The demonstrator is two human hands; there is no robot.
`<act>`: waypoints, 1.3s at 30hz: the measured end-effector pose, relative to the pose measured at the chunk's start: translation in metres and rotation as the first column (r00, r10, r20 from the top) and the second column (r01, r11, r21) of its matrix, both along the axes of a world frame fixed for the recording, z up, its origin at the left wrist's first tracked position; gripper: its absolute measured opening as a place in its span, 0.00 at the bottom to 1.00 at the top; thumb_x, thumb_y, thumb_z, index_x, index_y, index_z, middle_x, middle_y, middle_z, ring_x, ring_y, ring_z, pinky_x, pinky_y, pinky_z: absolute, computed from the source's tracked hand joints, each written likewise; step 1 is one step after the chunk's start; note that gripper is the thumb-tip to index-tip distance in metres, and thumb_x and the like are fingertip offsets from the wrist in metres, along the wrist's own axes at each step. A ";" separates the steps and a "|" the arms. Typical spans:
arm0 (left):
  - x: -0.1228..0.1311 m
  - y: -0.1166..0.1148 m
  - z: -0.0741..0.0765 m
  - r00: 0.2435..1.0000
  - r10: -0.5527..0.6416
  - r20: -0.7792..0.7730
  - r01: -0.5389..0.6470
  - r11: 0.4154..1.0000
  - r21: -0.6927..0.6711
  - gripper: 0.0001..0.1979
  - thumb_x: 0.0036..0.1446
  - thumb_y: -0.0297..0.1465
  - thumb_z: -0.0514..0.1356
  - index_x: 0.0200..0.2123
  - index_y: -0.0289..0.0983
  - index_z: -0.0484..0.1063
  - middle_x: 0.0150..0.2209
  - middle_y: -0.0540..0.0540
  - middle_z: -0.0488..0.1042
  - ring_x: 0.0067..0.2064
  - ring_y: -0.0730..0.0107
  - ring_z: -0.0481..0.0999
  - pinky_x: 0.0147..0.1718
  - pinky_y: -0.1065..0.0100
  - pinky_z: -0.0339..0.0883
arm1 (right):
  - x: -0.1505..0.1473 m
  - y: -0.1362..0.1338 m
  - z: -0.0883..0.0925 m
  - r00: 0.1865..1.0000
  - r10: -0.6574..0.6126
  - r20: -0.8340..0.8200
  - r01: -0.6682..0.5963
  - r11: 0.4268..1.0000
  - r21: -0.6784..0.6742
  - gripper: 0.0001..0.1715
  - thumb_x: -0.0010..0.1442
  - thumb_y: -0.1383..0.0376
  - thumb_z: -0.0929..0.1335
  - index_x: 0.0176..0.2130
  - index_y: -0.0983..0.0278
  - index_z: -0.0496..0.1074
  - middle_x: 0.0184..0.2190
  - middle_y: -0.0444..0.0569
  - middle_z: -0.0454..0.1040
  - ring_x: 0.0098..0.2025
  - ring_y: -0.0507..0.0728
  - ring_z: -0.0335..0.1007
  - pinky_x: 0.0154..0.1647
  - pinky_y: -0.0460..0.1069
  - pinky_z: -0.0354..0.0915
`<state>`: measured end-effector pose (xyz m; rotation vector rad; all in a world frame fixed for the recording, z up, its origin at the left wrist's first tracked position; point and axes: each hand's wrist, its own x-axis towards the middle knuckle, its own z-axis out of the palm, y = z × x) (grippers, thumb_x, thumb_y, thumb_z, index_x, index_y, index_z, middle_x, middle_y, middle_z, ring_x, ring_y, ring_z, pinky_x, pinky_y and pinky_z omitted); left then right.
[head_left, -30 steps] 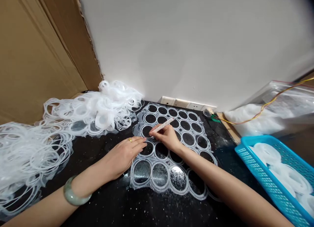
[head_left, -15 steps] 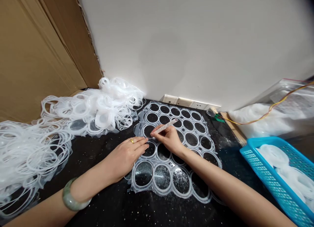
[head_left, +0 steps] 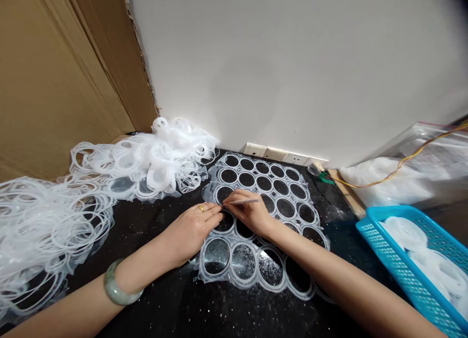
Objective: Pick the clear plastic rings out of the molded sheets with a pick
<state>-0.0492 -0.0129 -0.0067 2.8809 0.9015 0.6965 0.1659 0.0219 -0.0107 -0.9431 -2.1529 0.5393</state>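
A translucent plastic sheet (head_left: pixel 244 281) with rows of large round openings lies flat on the black speckled tabletop (head_left: pixel 168 304). My left hand (head_left: pixel 192 231), with a gold ring on one finger, rests its outstretched fingers on the sheet's left side. Just right of those fingertips, my right hand (head_left: pixel 254 214) is closed in a pen grip around a slim pale pen-like tool (head_left: pixel 246 201). The tool's tip is hidden by my fingers, near the lower edge of an opening in the left column. Through the openings the dark surface and some white specks show.
To the left lies a heap of clear plastic ring scraps (head_left: pixel 73 226). A blue basket (head_left: pixel 393 265) on the right holds white translucent discs (head_left: pixel 435 265). Sockets (head_left: pixel 276 154) and a yellow-brown wire (head_left: pixel 398 165) are by the wall; cardboard (head_left: pixel 66 84) stands at left.
The tool in my right hand has tilted down, from pointing up and right to nearly level. The right fingers have shifted slightly left and down, close to my left fingertips. The view has shifted slightly.
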 end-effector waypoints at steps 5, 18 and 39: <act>0.000 -0.001 0.000 0.999 0.014 -0.032 -0.014 1.000 0.012 0.16 0.63 0.20 0.51 0.49 0.30 0.74 0.51 0.36 0.76 0.53 0.56 0.75 0.52 0.53 0.72 | 0.002 -0.003 0.001 0.988 0.027 0.153 -0.044 0.993 0.111 0.12 0.67 0.64 0.63 0.40 0.62 0.77 0.40 0.52 0.79 0.38 0.54 0.76 0.38 0.47 0.68; -0.001 -0.002 -0.001 1.000 0.007 -0.023 -0.007 1.000 0.001 0.15 0.61 0.19 0.53 0.50 0.31 0.72 0.52 0.35 0.75 0.55 0.56 0.74 0.52 0.54 0.72 | 0.009 0.026 0.008 0.912 -0.179 0.369 0.039 0.934 0.356 0.12 0.64 0.70 0.65 0.44 0.64 0.76 0.40 0.54 0.80 0.35 0.55 0.77 0.33 0.46 0.65; -0.003 0.007 0.026 0.923 0.182 0.338 -0.072 0.947 -0.314 0.12 0.66 0.31 0.54 0.50 0.38 0.71 0.47 0.42 0.75 0.49 0.61 0.74 0.49 0.54 0.70 | 0.039 0.034 0.072 0.950 -0.229 -0.211 0.089 0.848 -0.522 0.15 0.53 0.59 0.72 0.30 0.70 0.78 0.27 0.55 0.79 0.15 0.46 0.59 0.14 0.44 0.54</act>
